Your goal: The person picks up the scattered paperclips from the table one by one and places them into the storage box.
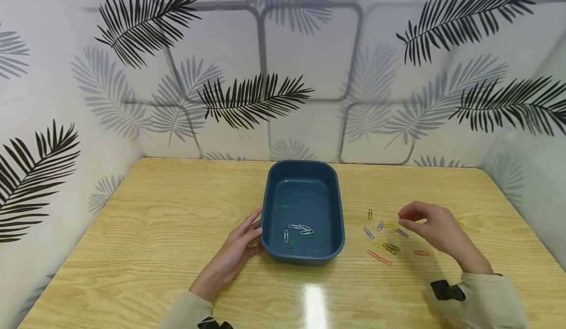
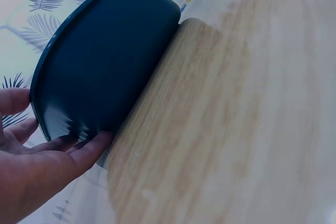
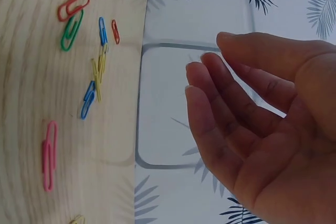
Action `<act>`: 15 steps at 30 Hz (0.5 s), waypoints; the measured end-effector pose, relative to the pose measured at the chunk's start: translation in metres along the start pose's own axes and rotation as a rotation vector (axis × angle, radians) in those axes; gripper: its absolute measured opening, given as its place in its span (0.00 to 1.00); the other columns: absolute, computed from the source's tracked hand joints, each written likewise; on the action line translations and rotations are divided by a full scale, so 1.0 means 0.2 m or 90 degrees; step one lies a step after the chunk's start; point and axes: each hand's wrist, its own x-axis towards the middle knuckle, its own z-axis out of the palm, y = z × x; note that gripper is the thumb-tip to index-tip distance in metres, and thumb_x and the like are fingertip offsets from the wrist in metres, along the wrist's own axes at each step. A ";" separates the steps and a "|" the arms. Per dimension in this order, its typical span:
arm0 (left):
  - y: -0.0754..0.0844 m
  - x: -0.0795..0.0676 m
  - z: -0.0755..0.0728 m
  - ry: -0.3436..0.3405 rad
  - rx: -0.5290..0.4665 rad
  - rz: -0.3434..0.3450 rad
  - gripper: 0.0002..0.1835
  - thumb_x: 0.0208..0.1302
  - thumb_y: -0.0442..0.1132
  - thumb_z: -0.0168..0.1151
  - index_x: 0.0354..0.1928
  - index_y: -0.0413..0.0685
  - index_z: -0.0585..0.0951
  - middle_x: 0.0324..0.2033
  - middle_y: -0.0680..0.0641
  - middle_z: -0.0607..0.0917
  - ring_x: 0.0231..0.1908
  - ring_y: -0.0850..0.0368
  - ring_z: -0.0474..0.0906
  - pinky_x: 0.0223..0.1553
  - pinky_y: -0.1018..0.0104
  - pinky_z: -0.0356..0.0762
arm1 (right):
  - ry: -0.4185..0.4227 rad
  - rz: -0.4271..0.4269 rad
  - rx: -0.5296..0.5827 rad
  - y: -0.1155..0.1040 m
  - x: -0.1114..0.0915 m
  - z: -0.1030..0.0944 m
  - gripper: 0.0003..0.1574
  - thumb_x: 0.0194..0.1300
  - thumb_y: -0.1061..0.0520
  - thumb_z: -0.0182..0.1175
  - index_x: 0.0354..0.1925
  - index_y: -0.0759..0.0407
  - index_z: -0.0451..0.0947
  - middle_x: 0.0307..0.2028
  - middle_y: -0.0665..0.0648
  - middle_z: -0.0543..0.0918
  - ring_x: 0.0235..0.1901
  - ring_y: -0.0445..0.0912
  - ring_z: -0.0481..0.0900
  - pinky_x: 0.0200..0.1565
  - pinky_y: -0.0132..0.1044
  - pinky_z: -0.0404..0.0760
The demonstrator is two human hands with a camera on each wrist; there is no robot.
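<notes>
Blue bin touches my left hand, fingers spread; my right hand, loosely curved, pinches nothing. Paper clips just left of it overlap, so I might snag two.

1. The blue tub stands mid-worktop; its raised walls block low sideways passage, but its open top admits hands from above.
2. The left hand touches the tub's left side and takes up the room there.
3. Further left, bare worktop leaves wide passage.
4. Between the tub and the right hand, scattered paper clips lie low, with free air above.
5. The leaf-patterned wall bars reach past the far edge.
</notes>
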 end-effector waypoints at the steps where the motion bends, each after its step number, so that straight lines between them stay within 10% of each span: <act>1: 0.00 0.00 0.00 -0.001 0.000 0.000 0.31 0.75 0.37 0.46 0.76 0.52 0.53 0.72 0.37 0.56 0.68 0.42 0.59 0.57 0.55 0.67 | -0.006 0.002 0.001 0.01 0.00 0.00 0.07 0.63 0.61 0.65 0.40 0.63 0.82 0.34 0.53 0.84 0.36 0.52 0.82 0.36 0.47 0.77; 15: 0.00 0.00 -0.01 -0.005 0.000 0.001 0.31 0.75 0.37 0.45 0.76 0.52 0.53 0.72 0.36 0.56 0.67 0.41 0.59 0.56 0.57 0.67 | -0.085 0.007 -0.010 0.09 0.02 0.09 0.04 0.61 0.66 0.64 0.36 0.64 0.81 0.31 0.51 0.81 0.32 0.46 0.78 0.35 0.42 0.76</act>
